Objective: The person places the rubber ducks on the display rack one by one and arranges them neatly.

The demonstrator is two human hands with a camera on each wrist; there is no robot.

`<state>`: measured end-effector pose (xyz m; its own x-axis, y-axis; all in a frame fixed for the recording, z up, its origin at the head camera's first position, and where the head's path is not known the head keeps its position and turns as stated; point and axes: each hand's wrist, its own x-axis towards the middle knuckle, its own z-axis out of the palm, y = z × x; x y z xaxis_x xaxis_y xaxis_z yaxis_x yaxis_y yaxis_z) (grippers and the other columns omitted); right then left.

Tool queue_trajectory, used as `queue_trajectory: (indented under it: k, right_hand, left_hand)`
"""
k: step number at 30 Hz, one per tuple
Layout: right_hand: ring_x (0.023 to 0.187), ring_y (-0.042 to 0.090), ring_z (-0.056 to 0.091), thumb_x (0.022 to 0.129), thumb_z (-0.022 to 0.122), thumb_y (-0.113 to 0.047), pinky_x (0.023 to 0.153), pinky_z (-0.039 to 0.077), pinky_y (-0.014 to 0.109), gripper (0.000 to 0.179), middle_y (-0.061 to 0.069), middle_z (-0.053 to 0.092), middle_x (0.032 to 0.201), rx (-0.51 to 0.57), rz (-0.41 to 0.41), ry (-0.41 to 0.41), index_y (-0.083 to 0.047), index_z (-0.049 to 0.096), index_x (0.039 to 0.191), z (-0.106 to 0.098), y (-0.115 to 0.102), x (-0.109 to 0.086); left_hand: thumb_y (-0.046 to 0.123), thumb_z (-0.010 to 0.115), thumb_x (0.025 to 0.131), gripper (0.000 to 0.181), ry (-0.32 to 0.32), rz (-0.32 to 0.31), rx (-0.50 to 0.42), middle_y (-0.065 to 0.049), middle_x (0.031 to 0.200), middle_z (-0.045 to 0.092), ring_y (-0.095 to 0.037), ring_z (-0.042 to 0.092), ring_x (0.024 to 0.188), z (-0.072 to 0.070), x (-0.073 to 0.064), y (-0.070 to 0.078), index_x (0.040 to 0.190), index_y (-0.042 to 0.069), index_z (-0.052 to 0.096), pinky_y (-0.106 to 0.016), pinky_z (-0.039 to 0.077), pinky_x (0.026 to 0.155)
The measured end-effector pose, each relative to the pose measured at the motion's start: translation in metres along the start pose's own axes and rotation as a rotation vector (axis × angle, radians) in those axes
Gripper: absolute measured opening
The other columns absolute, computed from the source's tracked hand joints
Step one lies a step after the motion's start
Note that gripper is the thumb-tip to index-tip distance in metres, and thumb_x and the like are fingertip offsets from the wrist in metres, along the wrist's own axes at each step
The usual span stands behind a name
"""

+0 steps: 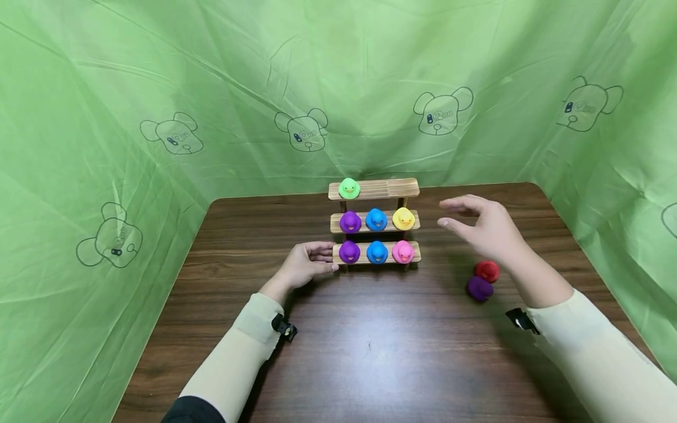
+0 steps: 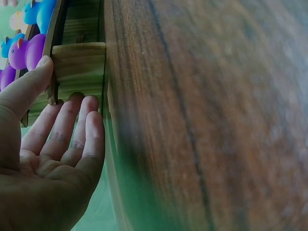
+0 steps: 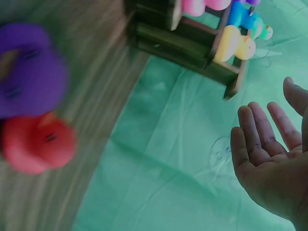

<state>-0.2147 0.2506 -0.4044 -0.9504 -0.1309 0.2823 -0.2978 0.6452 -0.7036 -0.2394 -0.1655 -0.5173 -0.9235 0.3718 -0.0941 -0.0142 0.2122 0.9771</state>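
Note:
A three-tier wooden display stand (image 1: 374, 254) bears small rubber ducks. My left hand (image 1: 304, 265) holds its lowest tier at the left end, thumb (image 2: 42, 72) at the board's edge and fingertips against the side. On the bottom tier sit a purple duck (image 1: 349, 252), a blue duck (image 1: 377, 252) and a pink duck (image 1: 403, 252). The middle tier carries another purple duck (image 1: 351, 222), another blue duck (image 1: 376, 220) and a yellow duck (image 1: 404, 218). A green duck (image 1: 349, 188) stands at the top tier's left end. My right hand (image 1: 483, 226) hovers right of the stand, fingers spread from the thumb, holding nothing.
On the dark wooden table (image 1: 365, 346), a red duck (image 1: 487, 271) and a purple duck (image 1: 480, 289) lie close together below my right hand. Green cloth (image 1: 370, 117) with bear-head drawings hangs behind the table and along both sides.

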Motion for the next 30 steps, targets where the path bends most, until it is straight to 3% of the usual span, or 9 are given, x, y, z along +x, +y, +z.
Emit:
queue_trajectory:
  k: [5,14,20,25,30]
  right_hand:
    - [0.113,0.029,0.067,0.094,0.082,-0.037,0.084,0.048,0.025,0.035,0.002,0.074,0.124,-0.041,0.048,-0.006,-0.019,0.076,0.124,-0.010,0.018,-0.015]
    - [0.119,0.042,0.065,0.094,0.080,-0.042,0.096,0.051,0.058,0.046,0.015,0.071,0.132,-0.085,0.147,-0.105,-0.016,0.072,0.131,-0.020,0.059,-0.044]
    - [0.115,0.048,0.066,0.095,0.079,-0.042,0.091,0.053,0.058,0.048,0.022,0.069,0.131,-0.108,0.169,-0.136,-0.012,0.071,0.131,-0.025,0.082,-0.058]
    - [0.109,0.042,0.068,0.095,0.078,-0.046,0.087,0.051,0.053,0.054,0.023,0.070,0.130,-0.134,0.213,-0.175,-0.010,0.069,0.134,-0.026,0.099,-0.067]
    - [0.105,0.037,0.069,0.096,0.076,-0.049,0.091,0.051,0.057,0.059,0.024,0.070,0.129,-0.158,0.225,-0.217,-0.007,0.067,0.136,-0.024,0.111,-0.076]
  left_hand:
    - [-0.004,0.085,0.085,0.056,-0.002,0.013,-0.001,-0.027,0.123,0.071,-0.042,0.070,0.115,0.000,0.000,0.001,0.136,-0.007,0.063,-0.030,0.062,0.090]
    - [-0.005,0.084,0.085,0.056,-0.001,0.021,-0.006,-0.027,0.122,0.071,-0.043,0.069,0.115,0.001,-0.001,0.000,0.137,-0.009,0.062,-0.029,0.062,0.090]
    - [-0.004,0.084,0.085,0.056,0.011,0.024,0.006,-0.026,0.121,0.072,-0.041,0.070,0.113,0.001,-0.001,0.002,0.136,-0.008,0.063,-0.028,0.062,0.090]
    - [-0.004,0.084,0.085,0.056,0.005,0.017,0.012,-0.027,0.122,0.072,-0.042,0.070,0.113,0.001,0.000,0.002,0.136,-0.008,0.063,-0.028,0.062,0.090]
    - [-0.004,0.084,0.085,0.054,0.006,0.018,0.011,-0.028,0.122,0.071,-0.042,0.070,0.113,0.001,0.001,-0.002,0.135,-0.008,0.064,-0.028,0.062,0.089]
